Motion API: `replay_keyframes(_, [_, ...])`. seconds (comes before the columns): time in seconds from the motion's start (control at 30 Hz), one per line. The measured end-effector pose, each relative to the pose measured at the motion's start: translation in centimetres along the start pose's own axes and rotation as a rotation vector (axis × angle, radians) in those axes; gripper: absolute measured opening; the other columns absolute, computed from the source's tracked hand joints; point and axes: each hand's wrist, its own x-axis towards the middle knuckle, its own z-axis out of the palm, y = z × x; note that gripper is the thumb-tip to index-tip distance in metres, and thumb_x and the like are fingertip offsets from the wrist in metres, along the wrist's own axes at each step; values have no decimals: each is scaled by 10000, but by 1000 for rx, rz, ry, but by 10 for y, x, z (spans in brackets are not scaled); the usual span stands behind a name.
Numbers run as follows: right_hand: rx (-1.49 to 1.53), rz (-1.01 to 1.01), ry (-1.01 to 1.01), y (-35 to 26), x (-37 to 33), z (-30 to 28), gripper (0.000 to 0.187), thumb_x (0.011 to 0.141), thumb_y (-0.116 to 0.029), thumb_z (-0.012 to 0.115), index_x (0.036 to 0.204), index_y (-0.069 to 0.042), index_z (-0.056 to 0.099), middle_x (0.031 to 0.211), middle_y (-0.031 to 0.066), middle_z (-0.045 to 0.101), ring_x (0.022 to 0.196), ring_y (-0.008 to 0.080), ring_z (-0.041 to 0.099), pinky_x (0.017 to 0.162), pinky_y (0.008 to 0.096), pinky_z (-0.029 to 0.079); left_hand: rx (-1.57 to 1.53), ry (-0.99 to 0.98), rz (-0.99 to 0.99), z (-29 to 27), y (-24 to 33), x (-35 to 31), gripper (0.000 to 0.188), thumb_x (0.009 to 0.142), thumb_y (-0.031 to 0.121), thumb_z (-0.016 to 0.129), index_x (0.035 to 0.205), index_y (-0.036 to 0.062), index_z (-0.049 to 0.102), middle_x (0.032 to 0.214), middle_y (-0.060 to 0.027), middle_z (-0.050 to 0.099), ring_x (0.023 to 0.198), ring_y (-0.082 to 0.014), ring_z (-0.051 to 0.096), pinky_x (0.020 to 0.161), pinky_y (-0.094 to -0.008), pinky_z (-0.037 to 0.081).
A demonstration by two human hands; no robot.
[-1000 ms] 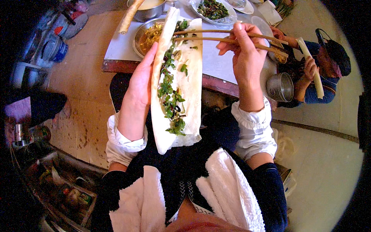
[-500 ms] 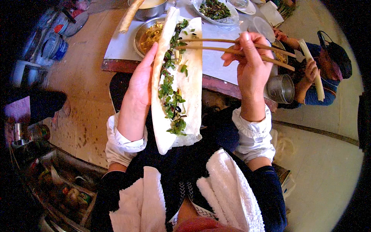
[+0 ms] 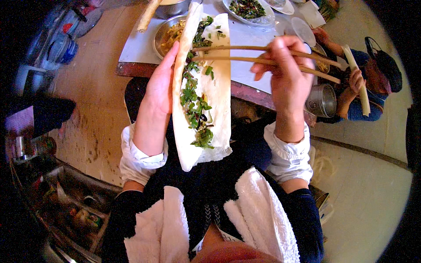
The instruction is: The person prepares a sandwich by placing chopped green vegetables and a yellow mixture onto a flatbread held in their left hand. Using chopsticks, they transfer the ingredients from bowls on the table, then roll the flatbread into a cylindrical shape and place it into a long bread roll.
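Observation:
A long thin flatbread [image 3: 218,101] lies lengthwise over my left hand [image 3: 158,94], its left edge folded up. My left fingers are behind it, and the thumb presses along its left side. Down its middle runs a line of chopped greens [image 3: 190,90] with dark bits. My right hand [image 3: 287,74] grips a pair of wooden chopsticks [image 3: 250,47], fingers closed around them. Their tips touch the greens in the upper part of the flatbread.
On the table [image 3: 140,51] stand a metal bowl of yellowish food [image 3: 169,37], a metal pot [image 3: 175,8] and a plate of greens [image 3: 247,9]. A rolled flatbread [image 3: 147,17] overhangs the table's left side. At right, another person [image 3: 370,94] holds a rolled flatbread [image 3: 357,79]. A metal pail [image 3: 321,101] stands near them.
The chopstick tips have moved slightly left and down along the greens. My right hand has shifted a little with them. The flatbread stays in my left hand.

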Motion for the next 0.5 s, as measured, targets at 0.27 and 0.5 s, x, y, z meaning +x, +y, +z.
replay_keyframes(0.27, [134,-22,77,-5,-9,-2,150,912,-135,574,873,0,522,656,92,568,480,192,598,375,273,453,2,9,31,-6,4,-2,506,968,425,421,1291,43,495,1192,-154,601,1033,-283,613,903,-429,503])
replay_keyframes(0.5, [150,30,21,-6,-33,6,180,905,-171,600,891,-9,523,650,90,592,475,165,593,383,239,448,-20,-29,59,-9,3,-5,493,963,423,438,1283,56,509,1194,-144,603,1045,-287,609,911,-443,497])
